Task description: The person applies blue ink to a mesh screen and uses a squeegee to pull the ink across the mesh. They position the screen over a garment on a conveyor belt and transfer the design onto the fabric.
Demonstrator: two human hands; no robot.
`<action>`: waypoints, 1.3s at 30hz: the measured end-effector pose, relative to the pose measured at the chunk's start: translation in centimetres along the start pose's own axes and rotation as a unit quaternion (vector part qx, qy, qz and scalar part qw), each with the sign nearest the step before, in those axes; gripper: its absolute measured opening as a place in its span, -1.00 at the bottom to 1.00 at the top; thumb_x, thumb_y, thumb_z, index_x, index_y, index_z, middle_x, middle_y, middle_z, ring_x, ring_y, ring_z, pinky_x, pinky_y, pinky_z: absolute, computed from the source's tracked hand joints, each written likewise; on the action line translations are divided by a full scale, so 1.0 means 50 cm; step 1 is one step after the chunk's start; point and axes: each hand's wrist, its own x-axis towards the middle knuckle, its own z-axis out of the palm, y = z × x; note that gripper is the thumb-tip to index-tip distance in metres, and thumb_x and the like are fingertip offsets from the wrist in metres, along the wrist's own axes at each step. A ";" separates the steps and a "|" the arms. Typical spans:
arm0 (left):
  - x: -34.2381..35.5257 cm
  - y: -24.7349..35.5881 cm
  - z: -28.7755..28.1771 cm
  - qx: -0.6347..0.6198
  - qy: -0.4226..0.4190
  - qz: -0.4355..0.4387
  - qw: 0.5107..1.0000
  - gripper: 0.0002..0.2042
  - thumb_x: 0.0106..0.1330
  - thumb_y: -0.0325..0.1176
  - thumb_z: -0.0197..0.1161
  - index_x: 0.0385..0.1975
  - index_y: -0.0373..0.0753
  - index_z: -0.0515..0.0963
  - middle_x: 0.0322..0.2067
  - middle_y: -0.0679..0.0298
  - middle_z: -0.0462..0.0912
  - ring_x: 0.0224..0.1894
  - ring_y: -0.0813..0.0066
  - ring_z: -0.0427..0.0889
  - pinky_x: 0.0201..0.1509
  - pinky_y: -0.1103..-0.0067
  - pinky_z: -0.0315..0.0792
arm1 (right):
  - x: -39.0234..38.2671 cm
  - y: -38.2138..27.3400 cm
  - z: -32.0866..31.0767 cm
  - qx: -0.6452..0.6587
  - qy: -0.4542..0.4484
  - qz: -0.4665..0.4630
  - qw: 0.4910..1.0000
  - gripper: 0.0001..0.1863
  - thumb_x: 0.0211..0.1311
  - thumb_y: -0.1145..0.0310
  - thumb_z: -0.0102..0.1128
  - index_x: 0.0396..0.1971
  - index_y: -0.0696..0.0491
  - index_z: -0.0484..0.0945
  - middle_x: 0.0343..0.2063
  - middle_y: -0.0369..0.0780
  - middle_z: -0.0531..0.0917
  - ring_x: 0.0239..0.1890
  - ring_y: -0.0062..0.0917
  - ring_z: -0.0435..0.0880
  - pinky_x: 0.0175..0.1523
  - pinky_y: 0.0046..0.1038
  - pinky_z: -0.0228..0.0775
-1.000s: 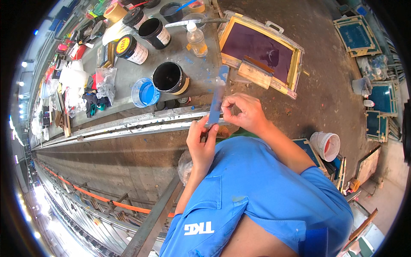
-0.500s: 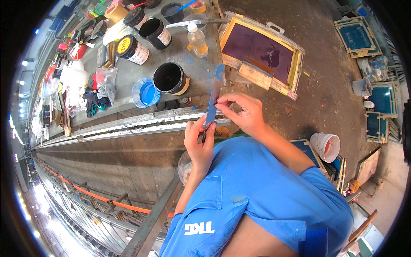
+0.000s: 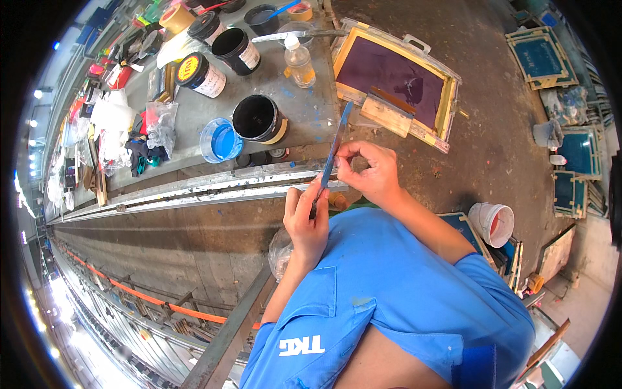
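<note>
My left hand (image 3: 304, 220) is closed on the lower end of a long, narrow blue-coated blade (image 3: 334, 139), held upright and turned nearly edge-on. My right hand (image 3: 369, 172) pinches beside the middle of that blade; whether anything sits between the fingertips is too small to tell. Beyond them on the bench stand an open black tub (image 3: 253, 113) and a clear cup of blue liquid (image 3: 217, 146). A framed purple screen (image 3: 382, 68) with a wooden-handled squeegee (image 3: 382, 117) lying on it is just past the blade's tip.
The grey bench (image 3: 162, 188) holds more tubs (image 3: 236, 52), a bottle (image 3: 299, 68), a metal knife (image 3: 278, 35) and piled rags (image 3: 142, 149). Framed screens (image 3: 538, 55) line the right side. A white bucket (image 3: 489, 227) stands at my right; a steel bar (image 3: 240, 330) runs below.
The blade has turned more edge-on, and its upper end has shifted right. My left hand has turned slightly with it, while my right fingertips remain beside the blade.
</note>
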 end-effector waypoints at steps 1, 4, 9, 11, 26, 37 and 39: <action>0.001 -0.001 0.000 -0.002 -0.005 -0.004 1.000 -0.67 0.21 -0.64 0.36 0.00 -0.31 0.63 -0.47 0.24 0.44 -0.47 0.43 0.42 -0.43 0.55 0.35 | -0.004 0.005 0.003 0.012 -0.005 0.011 1.000 -0.84 0.04 0.60 0.40 -0.34 0.18 0.63 -0.44 -0.21 0.73 -0.39 -0.60 0.72 -0.25 -0.54 0.60; -0.001 -0.022 0.003 -0.049 0.020 -0.050 0.997 -0.70 0.24 -0.60 0.36 -0.01 -0.33 0.62 -0.46 0.29 0.45 -0.45 0.53 0.43 -0.43 0.58 0.34 | -0.020 0.002 0.004 0.005 -0.058 0.001 0.998 -0.86 0.05 0.58 0.39 -0.36 0.15 0.63 -0.46 -0.22 0.72 -0.41 -0.57 0.73 -0.24 -0.53 0.59; 0.006 -0.046 -0.025 -0.268 0.120 -0.218 0.931 -0.62 0.39 -0.54 0.23 0.17 -0.33 0.35 -0.23 0.27 0.58 -0.40 0.65 0.52 -0.36 0.67 0.46 | -0.043 0.021 -0.011 -0.051 -0.124 0.012 0.991 -0.90 0.17 0.42 0.34 -0.35 0.11 0.65 -0.50 -0.21 0.69 -0.50 -0.41 0.69 -0.29 -0.42 0.54; 0.021 -0.047 -0.047 -0.290 0.169 -0.226 0.914 -0.63 0.42 -0.49 0.21 0.17 -0.30 0.32 -0.31 0.28 0.56 -0.43 0.64 0.50 -0.37 0.68 0.44 | -0.033 0.059 -0.028 -0.090 -0.202 0.140 0.965 -0.87 0.23 0.35 0.30 -0.31 0.09 0.65 -0.47 -0.17 0.70 -0.46 -0.32 0.68 -0.27 -0.33 0.54; 0.015 -0.022 -0.103 -0.422 0.018 -0.368 0.828 -0.51 0.63 -0.05 -0.30 0.07 -0.36 0.43 -0.76 0.29 0.39 -0.75 0.55 0.26 -0.56 0.57 0.20 | 0.000 0.027 0.081 0.217 -0.300 0.258 0.893 -0.60 0.45 0.22 0.15 0.13 0.15 0.55 -0.10 -0.22 0.71 -0.04 -0.56 0.64 0.07 -0.45 0.45; -0.007 -0.018 -0.062 -0.379 -0.092 -0.333 0.859 -0.56 0.62 -0.05 -0.18 -0.23 -0.32 0.48 -0.76 0.28 0.45 -0.78 0.61 0.36 -0.64 0.66 0.23 | 0.039 0.001 0.080 0.270 -0.250 0.300 0.880 -0.77 0.34 0.33 0.33 -0.15 0.19 0.69 -0.38 -0.28 0.73 -0.41 -0.70 0.61 -0.28 -0.62 0.42; -0.004 -0.014 -0.059 -0.377 -0.112 -0.321 0.862 -0.56 0.62 -0.06 -0.19 -0.24 -0.32 0.48 -0.77 0.29 0.43 -0.78 0.61 0.35 -0.63 0.64 0.25 | 0.048 0.007 0.071 0.253 -0.216 0.312 0.890 -0.80 0.33 0.33 0.34 -0.32 0.18 0.73 -0.49 -0.31 0.71 -0.51 -0.73 0.57 -0.33 -0.64 0.39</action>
